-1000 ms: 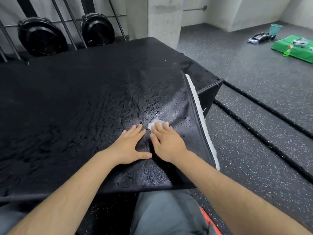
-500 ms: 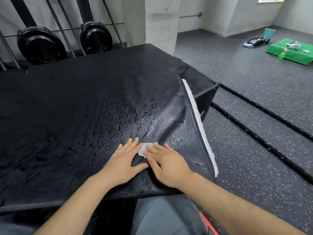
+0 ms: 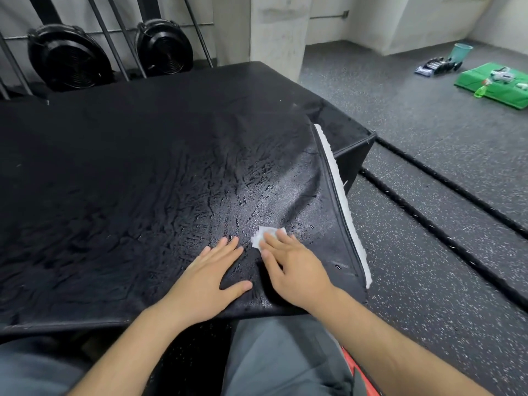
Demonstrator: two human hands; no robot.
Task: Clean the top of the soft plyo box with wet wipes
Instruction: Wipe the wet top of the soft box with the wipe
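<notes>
The black soft plyo box (image 3: 128, 167) fills the left and middle of the head view; its wrinkled top shines wet near the front right corner. A small white wet wipe (image 3: 264, 235) lies on that wet patch. My right hand (image 3: 291, 267) presses flat on the wipe with straight fingers, covering its near part. My left hand (image 3: 213, 271) rests flat on the box top just left of it, fingers straight, thumb spread, holding nothing. A loose flap of the cover with a white strip (image 3: 340, 195) stands up along the right edge.
Two black round fans (image 3: 70, 60) stand behind the box beside slanted bars. A concrete pillar (image 3: 275, 32) rises at the back. On the speckled floor to the right lie thick black ropes (image 3: 445, 224), a green bag (image 3: 494, 84), a teal cup (image 3: 461, 52). My grey-clad legs are below.
My right hand slid the wipe toward me and leftward, then away again to the right. My left hand stayed flat beside it, shifting slightly with it.
</notes>
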